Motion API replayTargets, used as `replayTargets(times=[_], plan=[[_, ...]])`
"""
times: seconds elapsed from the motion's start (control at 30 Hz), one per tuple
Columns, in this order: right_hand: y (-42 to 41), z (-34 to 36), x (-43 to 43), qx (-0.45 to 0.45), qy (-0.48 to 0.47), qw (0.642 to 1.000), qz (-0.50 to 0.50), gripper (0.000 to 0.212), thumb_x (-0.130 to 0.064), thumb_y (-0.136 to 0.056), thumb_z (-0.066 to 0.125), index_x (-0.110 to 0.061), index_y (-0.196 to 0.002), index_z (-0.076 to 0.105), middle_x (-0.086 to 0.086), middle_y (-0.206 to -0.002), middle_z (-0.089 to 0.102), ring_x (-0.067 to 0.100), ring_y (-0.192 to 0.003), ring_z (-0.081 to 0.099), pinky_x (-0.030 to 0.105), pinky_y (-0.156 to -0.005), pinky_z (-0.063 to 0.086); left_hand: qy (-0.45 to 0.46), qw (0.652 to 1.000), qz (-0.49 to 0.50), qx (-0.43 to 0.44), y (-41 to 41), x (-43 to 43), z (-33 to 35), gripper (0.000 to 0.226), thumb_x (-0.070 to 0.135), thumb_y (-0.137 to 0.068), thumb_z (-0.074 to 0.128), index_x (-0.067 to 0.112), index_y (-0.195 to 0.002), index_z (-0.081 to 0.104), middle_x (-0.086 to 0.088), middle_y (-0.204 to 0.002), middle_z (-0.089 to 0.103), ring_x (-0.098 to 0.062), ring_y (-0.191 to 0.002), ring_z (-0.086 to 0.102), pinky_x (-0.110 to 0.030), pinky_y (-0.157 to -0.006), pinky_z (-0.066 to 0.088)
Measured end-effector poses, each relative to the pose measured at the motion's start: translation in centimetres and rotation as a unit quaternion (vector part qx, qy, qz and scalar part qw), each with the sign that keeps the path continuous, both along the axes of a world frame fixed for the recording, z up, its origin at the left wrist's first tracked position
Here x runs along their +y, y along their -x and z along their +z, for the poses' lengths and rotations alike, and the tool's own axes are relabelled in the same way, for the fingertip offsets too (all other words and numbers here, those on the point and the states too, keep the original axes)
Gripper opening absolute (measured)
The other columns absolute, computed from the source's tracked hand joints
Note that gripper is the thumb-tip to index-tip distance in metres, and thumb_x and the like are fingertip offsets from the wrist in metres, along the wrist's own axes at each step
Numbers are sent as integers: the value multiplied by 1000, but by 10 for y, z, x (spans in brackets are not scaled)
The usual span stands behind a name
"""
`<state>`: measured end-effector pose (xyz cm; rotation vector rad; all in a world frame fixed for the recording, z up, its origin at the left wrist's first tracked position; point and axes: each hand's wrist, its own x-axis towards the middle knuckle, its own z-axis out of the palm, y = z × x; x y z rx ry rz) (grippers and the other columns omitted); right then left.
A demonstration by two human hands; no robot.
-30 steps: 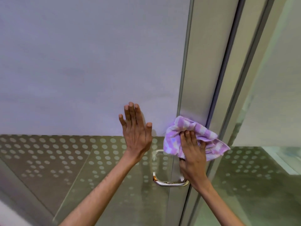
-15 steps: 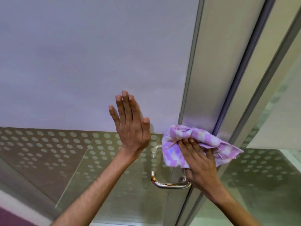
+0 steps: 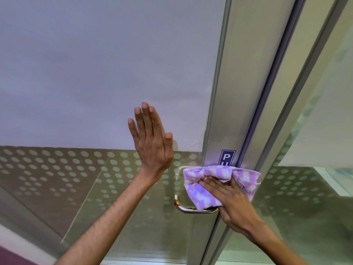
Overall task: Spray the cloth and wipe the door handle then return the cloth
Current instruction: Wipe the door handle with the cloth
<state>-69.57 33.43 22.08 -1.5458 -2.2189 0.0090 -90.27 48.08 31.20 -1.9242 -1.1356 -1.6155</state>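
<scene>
**Two hands at the door, one wiping**

Two bare forearms reach up to the door. The right hand [image 3: 232,200] clutches the bunched purple-and-white cloth [image 3: 208,185], pressing it over the upper part of the door handle [image 3: 191,208]; the handle's lower curved bar shows just below the cloth. Left of that hand, the left hand [image 3: 150,142] lies flat with fingers spread against the frosted glass panel [image 3: 95,73], holding nothing. Just above the cloth, a blue sticker [image 3: 227,158] sits on the metal door frame [image 3: 238,92], partly covered.
</scene>
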Motion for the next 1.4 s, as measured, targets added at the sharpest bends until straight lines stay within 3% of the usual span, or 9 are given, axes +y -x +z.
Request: replayTargets(times=[0.37, 0.47, 0.6, 0.67, 0.8, 1.0, 1.13, 1.27, 1.4], plan=[[-1, 7, -10, 72, 57, 996, 17, 65, -10, -79, 46, -35, -139, 51, -17, -146, 50, -3, -141, 35, 38, -121, 12, 7, 1000, 1, 18, 3, 1, -1, 64, 46, -100, 3, 16, -153, -18, 4, -162, -27, -16, -151, -20, -43, -123, -12], [-6, 8, -19, 157, 87, 983, -37, 48, -22, -83, 47, -48, -121, 62, -16, -129, 62, 12, -128, 50, 43, -109, 33, 6, 1000, 6, 23, 3, 1, -1, 65, 48, -100, 3, 16, -153, -18, 4, -162, -27, -16, -151, -20, -43, -123, -13], [-3, 21, -38, 507, 89, 855, -72, 30, -30, -64, 66, -16, -89, 76, -1, -97, 76, 12, -96, 67, 27, -88, 52, 6, 1000, 4, 22, 3, 0, -1, 65, 48, -99, 3, 17, -153, -18, 4, -162, -27, -16, -151, -21, -42, -123, -14], [-3, 34, -51, 587, 38, 805, -73, 22, -17, -62, 66, -12, -82, 73, -3, -73, 76, 9, -66, 69, 19, -63, 54, 8, 1000, 3, 23, 3, 0, 0, 65, 48, -99, 3, 17, -153, -18, 4, -162, -27, -16, -151, -21, -43, -123, -14], [-6, 42, -66, 675, -3, 733, -86, 19, -5, -65, 66, -13, -80, 75, 3, -73, 75, 18, -64, 69, 24, -58, 57, 8, 1000, 3, 23, 4, 0, 0, 66, 48, -99, 3, 16, -153, -18, 4, -162, -28, -16, -151, -21, -43, -123, -14], [10, 43, -73, 534, -38, 837, -111, 17, -13, -74, 56, -20, -77, 72, -13, -70, 68, 0, -66, 55, 17, -61, 45, 10, 1000, 2, 24, 4, 1, -1, 66, 49, -99, 1, 17, -153, -19, 4, -161, -29, -16, -151, -22, -43, -122, -14], [20, 13, -59, 389, 1, 908, -155, 41, -34, -89, 51, -27, -128, 63, -28, -90, 68, -13, -78, 56, 19, -69, 45, 6, 1000, 1, 23, 3, 1, -1, 66, 49, -99, 1, 17, -152, -19, 5, -161, -29, -15, -150, -22, -42, -122, -14], [43, -21, -44, 296, -2, 943, -150, 49, -20, -91, 48, -31, -138, 53, -17, -147, 47, 2, -137, 42, 29, -115, 34, 1, 1000, 3, 22, 3, 2, -2, 67, 50, -98, 1, 17, -152, -19, 5, -161, -29, -15, -151, -22, -43, -122, -14], [54, -25, -35, 298, -18, 945, -134, 56, -9, -82, 48, -34, -132, 52, -17, -138, 48, 3, -134, 42, 20, -106, 38, 1, 1000, 1, 21, 3, 3, -2, 68, 51, -97, 2, 17, -152, -21, 6, -160, -31, -15, -150, -22, -43, -122, -14]])
